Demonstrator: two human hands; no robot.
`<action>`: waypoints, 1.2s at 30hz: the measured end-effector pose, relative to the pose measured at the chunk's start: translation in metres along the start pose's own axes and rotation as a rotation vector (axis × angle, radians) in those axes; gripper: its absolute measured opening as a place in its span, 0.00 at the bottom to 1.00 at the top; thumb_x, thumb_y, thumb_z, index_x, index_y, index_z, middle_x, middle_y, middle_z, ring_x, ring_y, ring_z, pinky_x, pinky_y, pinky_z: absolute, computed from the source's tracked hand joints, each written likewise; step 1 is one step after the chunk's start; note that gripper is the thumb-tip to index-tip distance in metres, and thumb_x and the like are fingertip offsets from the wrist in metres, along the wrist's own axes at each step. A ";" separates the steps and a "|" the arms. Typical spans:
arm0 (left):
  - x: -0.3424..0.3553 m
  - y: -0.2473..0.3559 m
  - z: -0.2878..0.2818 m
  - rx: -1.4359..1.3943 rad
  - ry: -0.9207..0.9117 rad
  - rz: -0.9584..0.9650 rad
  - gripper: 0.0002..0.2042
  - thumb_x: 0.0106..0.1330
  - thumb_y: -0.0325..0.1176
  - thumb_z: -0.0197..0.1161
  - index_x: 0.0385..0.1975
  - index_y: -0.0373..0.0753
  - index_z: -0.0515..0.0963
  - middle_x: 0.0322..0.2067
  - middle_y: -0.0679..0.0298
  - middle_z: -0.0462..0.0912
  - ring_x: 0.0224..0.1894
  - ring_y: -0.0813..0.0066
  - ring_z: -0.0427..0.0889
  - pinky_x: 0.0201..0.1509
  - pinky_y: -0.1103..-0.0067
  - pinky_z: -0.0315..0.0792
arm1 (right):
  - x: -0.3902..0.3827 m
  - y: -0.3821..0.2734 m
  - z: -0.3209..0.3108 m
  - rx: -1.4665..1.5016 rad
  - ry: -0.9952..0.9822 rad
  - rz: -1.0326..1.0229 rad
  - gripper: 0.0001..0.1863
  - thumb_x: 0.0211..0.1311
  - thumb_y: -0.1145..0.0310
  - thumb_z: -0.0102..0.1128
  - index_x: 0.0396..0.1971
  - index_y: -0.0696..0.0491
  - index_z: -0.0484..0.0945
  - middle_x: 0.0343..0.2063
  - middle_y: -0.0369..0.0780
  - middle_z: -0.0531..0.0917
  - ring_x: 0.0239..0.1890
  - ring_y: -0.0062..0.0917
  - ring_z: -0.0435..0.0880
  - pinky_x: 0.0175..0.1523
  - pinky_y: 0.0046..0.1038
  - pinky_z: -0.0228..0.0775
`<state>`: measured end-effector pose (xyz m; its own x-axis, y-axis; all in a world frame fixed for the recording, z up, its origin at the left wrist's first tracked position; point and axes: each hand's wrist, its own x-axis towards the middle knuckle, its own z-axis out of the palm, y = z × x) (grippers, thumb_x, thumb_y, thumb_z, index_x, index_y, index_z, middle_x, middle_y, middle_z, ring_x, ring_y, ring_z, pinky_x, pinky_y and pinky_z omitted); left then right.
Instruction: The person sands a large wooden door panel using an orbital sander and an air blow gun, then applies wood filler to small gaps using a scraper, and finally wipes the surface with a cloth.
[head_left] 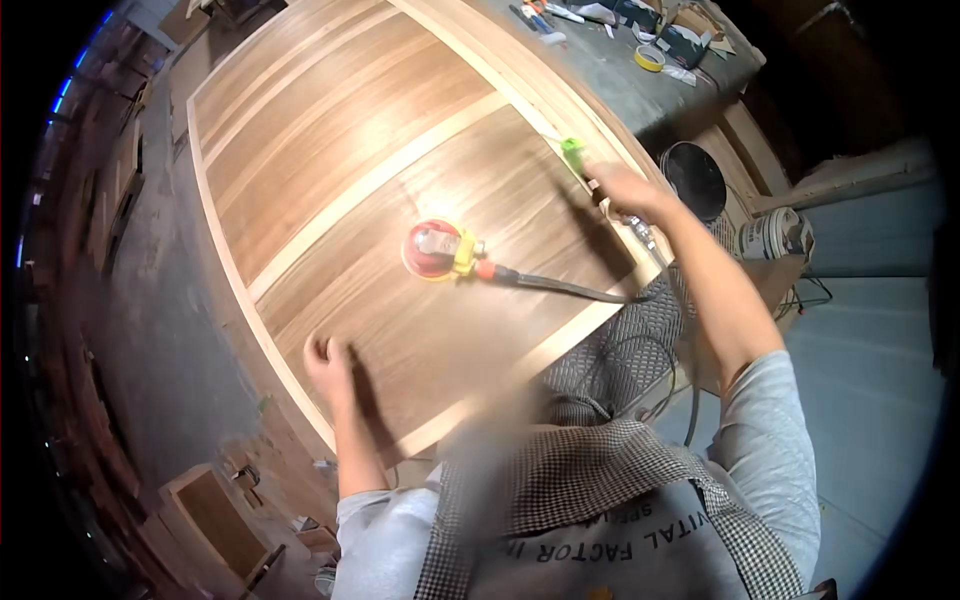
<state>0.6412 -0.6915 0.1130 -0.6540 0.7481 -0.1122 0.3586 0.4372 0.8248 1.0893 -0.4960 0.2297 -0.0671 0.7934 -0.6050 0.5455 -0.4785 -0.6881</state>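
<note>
My right hand is closed round an air blow gun with a green front end, over the right edge of a large framed wood panel. A metal hose fitting sticks out below my fist. My left hand is over the panel's near left corner, fingers loosely bent and apart, with nothing seen in it. Between my hands a red and yellow round sander rests on the panel. Its dark hose runs right over the near edge.
A grey bench at the far right bears a roll of yellow tape and several tools. Beyond the panel's right side stand a black round container and a white bucket. A wooden box is at the lower left.
</note>
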 end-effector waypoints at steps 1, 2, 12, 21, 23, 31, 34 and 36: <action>-0.008 -0.023 -0.024 0.114 0.090 0.018 0.23 0.54 0.32 0.58 0.50 0.30 0.65 0.43 0.54 0.72 0.46 0.65 0.72 0.52 0.75 0.65 | -0.004 0.005 -0.014 -0.058 0.043 0.029 0.29 0.61 0.44 0.36 0.26 0.59 0.71 0.19 0.39 0.71 0.16 0.20 0.68 0.21 0.23 0.61; -0.019 -0.042 -0.047 0.229 0.185 0.033 0.25 0.53 0.34 0.59 0.50 0.30 0.64 0.43 0.52 0.72 0.46 0.62 0.72 0.52 0.73 0.64 | -0.013 0.006 -0.027 -0.118 0.082 0.055 0.29 0.60 0.44 0.36 0.26 0.59 0.71 0.18 0.39 0.71 0.15 0.20 0.68 0.20 0.23 0.60; -0.093 -0.127 -0.109 -0.030 -0.083 -0.464 0.25 0.58 0.41 0.56 0.52 0.35 0.63 0.46 0.57 0.72 0.47 0.69 0.72 0.49 0.75 0.66 | -0.205 0.113 -0.072 -0.340 -0.085 0.273 0.32 0.62 0.43 0.31 0.25 0.59 0.72 0.14 0.37 0.71 0.10 0.21 0.67 0.18 0.22 0.60; -0.110 -0.140 -0.109 0.061 -0.022 -0.424 0.16 0.55 0.40 0.56 0.43 0.42 0.75 0.33 0.64 0.80 0.33 0.77 0.76 0.38 0.79 0.69 | -0.226 0.102 0.116 -0.374 -0.652 -0.014 0.28 0.62 0.48 0.33 0.26 0.61 0.70 0.20 0.41 0.73 0.21 0.25 0.71 0.25 0.28 0.63; -0.120 -0.177 -0.122 0.193 -0.016 -0.417 0.17 0.53 0.42 0.56 0.42 0.44 0.76 0.31 0.61 0.80 0.33 0.74 0.77 0.39 0.77 0.69 | -0.228 0.077 0.150 -0.405 -0.760 -0.103 0.27 0.62 0.49 0.33 0.27 0.61 0.69 0.22 0.42 0.74 0.23 0.27 0.72 0.28 0.30 0.63; -0.151 -0.144 -0.121 0.083 0.020 -0.435 0.13 0.51 0.36 0.56 0.37 0.44 0.79 0.29 0.65 0.81 0.32 0.78 0.78 0.37 0.81 0.69 | -0.210 0.040 0.225 -0.496 -0.870 -0.118 0.30 0.61 0.46 0.31 0.28 0.61 0.69 0.21 0.42 0.73 0.17 0.26 0.72 0.22 0.28 0.65; -0.148 -0.150 -0.130 -0.152 -0.075 -0.421 0.16 0.51 0.32 0.60 0.41 0.36 0.77 0.32 0.68 0.81 0.33 0.83 0.76 0.39 0.85 0.69 | -0.190 0.034 0.251 -0.453 -0.729 -0.225 0.30 0.62 0.46 0.29 0.26 0.61 0.69 0.21 0.42 0.73 0.25 0.28 0.73 0.34 0.30 0.66; -0.142 -0.123 -0.129 -0.065 -0.129 -0.400 0.15 0.52 0.32 0.60 0.39 0.35 0.78 0.31 0.67 0.81 0.33 0.82 0.76 0.38 0.85 0.69 | -0.191 0.019 0.265 -0.510 -0.879 -0.204 0.30 0.62 0.47 0.29 0.29 0.62 0.69 0.22 0.44 0.74 0.30 0.31 0.73 0.40 0.34 0.64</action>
<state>0.6036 -0.9158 0.0988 -0.6431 0.5837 -0.4958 0.0475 0.6765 0.7349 0.8913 -0.7564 0.2260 -0.6725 0.1895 -0.7154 0.7303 0.0127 -0.6830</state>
